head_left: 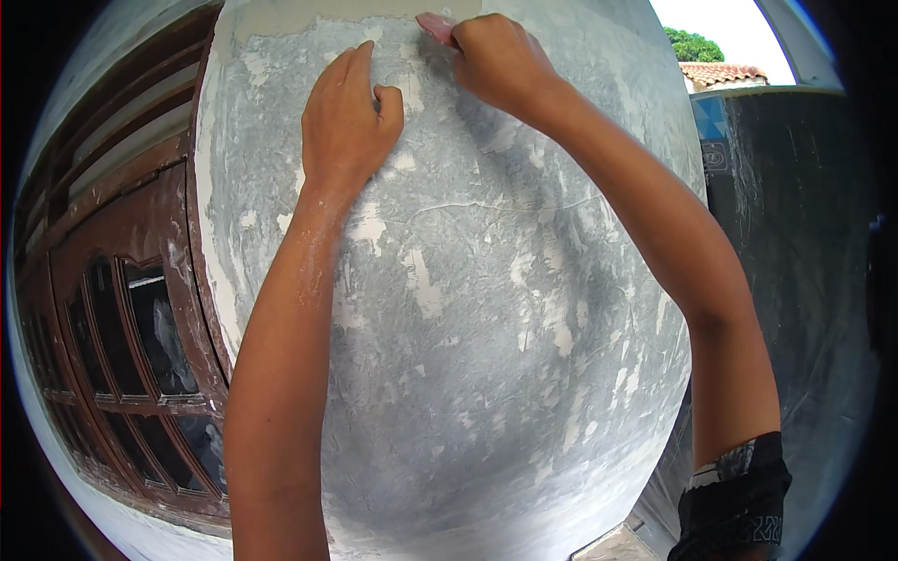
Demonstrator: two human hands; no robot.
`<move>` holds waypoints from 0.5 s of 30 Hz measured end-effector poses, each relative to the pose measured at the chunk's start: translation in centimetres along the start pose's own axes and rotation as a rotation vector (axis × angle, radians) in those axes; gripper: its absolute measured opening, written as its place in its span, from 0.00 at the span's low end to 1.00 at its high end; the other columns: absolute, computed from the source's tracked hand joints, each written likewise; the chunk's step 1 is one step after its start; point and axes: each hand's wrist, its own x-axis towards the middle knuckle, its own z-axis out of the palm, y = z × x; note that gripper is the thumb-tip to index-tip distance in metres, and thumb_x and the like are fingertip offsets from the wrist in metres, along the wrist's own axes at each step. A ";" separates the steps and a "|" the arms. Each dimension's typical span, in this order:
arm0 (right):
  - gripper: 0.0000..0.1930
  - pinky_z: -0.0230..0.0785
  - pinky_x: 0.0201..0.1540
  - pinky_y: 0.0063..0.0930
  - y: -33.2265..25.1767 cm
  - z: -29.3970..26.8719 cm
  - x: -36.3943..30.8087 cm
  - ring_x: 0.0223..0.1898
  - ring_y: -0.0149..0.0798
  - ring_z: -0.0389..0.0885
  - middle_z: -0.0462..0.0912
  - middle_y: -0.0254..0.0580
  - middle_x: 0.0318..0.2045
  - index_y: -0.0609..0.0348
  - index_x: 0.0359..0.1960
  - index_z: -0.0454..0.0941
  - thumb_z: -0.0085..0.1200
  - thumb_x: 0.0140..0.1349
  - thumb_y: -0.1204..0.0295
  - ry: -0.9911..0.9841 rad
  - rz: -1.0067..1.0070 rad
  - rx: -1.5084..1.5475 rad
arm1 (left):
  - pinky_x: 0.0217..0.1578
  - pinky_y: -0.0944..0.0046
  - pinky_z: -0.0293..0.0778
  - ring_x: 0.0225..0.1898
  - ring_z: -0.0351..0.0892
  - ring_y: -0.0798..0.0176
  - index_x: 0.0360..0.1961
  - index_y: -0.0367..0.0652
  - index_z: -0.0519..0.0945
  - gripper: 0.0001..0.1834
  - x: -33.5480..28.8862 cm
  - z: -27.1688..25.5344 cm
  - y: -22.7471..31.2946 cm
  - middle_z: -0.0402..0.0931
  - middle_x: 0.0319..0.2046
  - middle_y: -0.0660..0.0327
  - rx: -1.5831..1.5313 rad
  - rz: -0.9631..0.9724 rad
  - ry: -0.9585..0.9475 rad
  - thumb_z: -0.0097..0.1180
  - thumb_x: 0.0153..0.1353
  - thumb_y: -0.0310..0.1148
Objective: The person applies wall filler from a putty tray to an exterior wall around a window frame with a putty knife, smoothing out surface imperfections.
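The right hand (500,58) is closed tight around a small pink scraper (436,26), whose tip pokes out past the knuckles and presses against the wall (486,337) near its top edge. The left hand (348,112) lies just beside it, lower and to the left, flat on the wall with the fingers loosely curled and the thumb tucked in; it holds nothing. The wall is a grey plastered surface, patchy and rough, with many white flecks where filler or old paint shows, a thin crack running across it below the hands, and a smoother, paler band along the very top. The left forearm carries white dust. To the left of the wall stands a dark brown wooden window frame (140,309) with glass panes. To the right of the wall hangs a dark sheet of plastic (795,234), and on it, close to the wall's edge, sits a small rectangular label (715,154), dark with pale marks, below a blue patch.
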 end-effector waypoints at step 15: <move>0.11 0.77 0.41 0.50 2.1 -0.1 2.3 0.38 0.59 0.85 0.85 0.60 0.33 0.59 0.43 0.83 0.48 0.65 0.73 0.073 -0.049 -0.022 | 0.64 0.51 0.68 0.63 0.74 0.43 0.65 0.37 0.72 0.28 0.1 0.1 0.1 0.74 0.62 0.45 0.012 0.015 -0.001 0.48 0.64 0.35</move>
